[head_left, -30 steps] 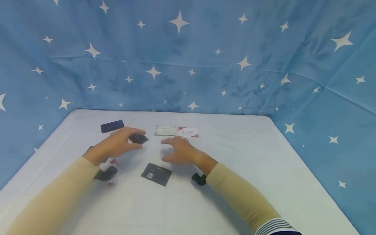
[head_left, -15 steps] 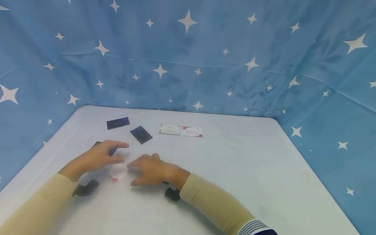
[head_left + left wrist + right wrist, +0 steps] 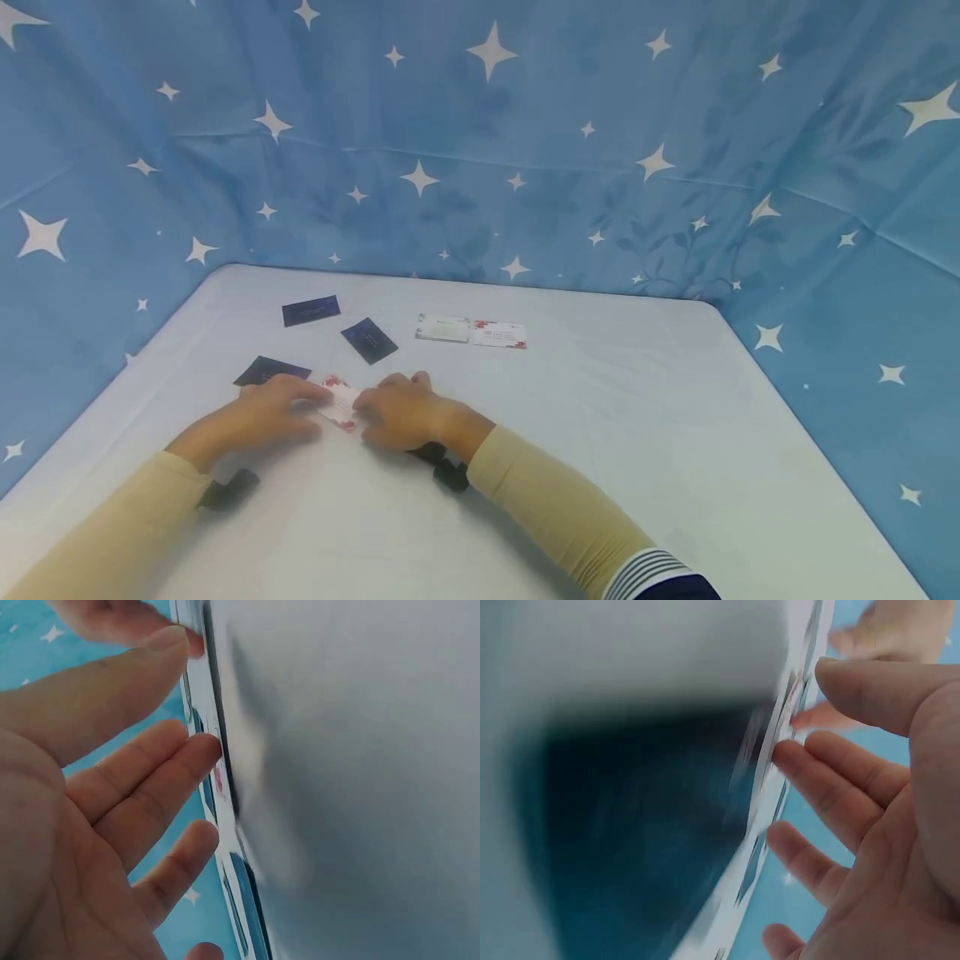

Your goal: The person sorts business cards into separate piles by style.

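Shifted rightward, the red-and-white card (image 3: 341, 404) lies between left grip (image 3: 262, 417) and right grip (image 3: 408, 411), both loosely spread.

The lone white card (image 3: 341, 403) has red patches at two ends. Of the white pair, one card (image 3: 500, 334) shows red corners, its neighbour (image 3: 442, 329) greyish ones. Dark navy colours the farthest dark card (image 3: 311, 311) and the diamond-turned card (image 3: 369, 341). The table (image 3: 637, 417) is white; the curtain (image 3: 360, 100) is blue with white stars and darker leafy sprigs. Both sleeves (image 3: 558, 496) are tan, one cuff (image 3: 647, 572) striped dark and white.
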Available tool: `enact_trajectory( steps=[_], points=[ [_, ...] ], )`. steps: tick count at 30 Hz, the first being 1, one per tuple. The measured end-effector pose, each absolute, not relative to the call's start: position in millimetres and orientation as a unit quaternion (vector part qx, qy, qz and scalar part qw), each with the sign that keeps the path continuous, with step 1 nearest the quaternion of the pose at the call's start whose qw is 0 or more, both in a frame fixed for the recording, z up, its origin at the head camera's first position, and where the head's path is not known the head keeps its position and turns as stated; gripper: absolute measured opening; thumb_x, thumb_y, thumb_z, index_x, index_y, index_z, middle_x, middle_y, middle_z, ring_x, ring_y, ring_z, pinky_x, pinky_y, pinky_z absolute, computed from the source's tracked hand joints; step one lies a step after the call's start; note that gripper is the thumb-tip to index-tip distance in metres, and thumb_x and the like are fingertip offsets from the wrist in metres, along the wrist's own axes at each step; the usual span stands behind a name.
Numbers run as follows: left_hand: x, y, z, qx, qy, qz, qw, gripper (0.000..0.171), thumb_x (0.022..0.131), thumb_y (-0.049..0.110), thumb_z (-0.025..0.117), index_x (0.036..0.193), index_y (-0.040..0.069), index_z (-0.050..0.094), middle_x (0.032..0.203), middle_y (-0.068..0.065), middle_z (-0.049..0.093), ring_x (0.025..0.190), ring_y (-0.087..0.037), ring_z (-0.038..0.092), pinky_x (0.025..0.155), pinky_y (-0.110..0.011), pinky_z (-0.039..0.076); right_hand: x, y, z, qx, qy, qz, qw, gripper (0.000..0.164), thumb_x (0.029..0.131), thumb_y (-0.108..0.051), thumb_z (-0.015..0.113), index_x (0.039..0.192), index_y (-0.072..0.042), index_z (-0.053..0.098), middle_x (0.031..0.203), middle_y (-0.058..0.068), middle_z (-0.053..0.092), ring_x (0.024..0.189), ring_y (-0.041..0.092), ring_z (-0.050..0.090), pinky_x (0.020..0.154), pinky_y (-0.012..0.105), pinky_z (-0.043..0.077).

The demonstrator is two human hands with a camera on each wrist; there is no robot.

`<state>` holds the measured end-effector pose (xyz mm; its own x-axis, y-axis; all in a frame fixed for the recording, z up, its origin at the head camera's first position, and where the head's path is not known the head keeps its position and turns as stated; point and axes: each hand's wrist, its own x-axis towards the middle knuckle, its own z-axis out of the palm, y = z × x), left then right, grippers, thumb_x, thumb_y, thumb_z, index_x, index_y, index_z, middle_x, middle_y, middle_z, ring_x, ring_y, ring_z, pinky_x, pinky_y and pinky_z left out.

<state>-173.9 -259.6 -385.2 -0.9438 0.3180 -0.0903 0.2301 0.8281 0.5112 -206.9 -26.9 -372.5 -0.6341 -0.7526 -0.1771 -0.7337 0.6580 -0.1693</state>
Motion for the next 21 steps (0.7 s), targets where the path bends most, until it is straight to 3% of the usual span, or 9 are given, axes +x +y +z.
enact_trajectory(
  steps=[5, 11, 21],
  points=[
    [-173.7, -246.9, -386.5, 0.157, 0.957, 0.231, 0.081, 0.044, 0.075, 0.04, 0.068, 0.117, 0.028, 0.059, 0.122, 0.0, 0.051, 0.117, -0.028, 0.037, 0.088, -0.059, 0.017, -218.7, -11.9, -370.7, -0.382, 0.915, -0.073, 0.107, 0.042, 0.084, -0.046, 0.055, 0.123, -0.032, 0.051, 0.112, -0.016, 0.054, 0.112, 0.012, 0.038, 0.087, 0.043, 0.026],
    [-180.7, -232.7, -375.7, 0.16, 0.966, 0.2, 0.023, 0.052, 0.073, 0.033, 0.072, 0.121, 0.02, 0.056, 0.117, -0.005, 0.055, 0.113, -0.03, 0.039, 0.076, -0.05, 0.021, -224.4, -9.2, -368.6, -0.368, 0.919, -0.113, 0.087, 0.052, 0.079, -0.048, 0.061, 0.125, -0.027, 0.051, 0.115, -0.011, 0.054, 0.106, 0.012, 0.043, 0.085, 0.042, 0.029],
    [-187.4, -231.1, -376.6, 0.141, 0.973, 0.174, 0.054, 0.06, 0.07, 0.037, 0.072, 0.124, 0.017, 0.054, 0.119, -0.007, 0.054, 0.109, -0.029, 0.04, 0.075, -0.048, 0.023, -230.0, -10.3, -373.5, -0.309, 0.942, -0.081, 0.1, 0.062, 0.073, -0.054, 0.064, 0.128, -0.028, 0.048, 0.115, -0.006, 0.055, 0.102, 0.014, 0.044, 0.083, 0.039, 0.031]
  ],
)
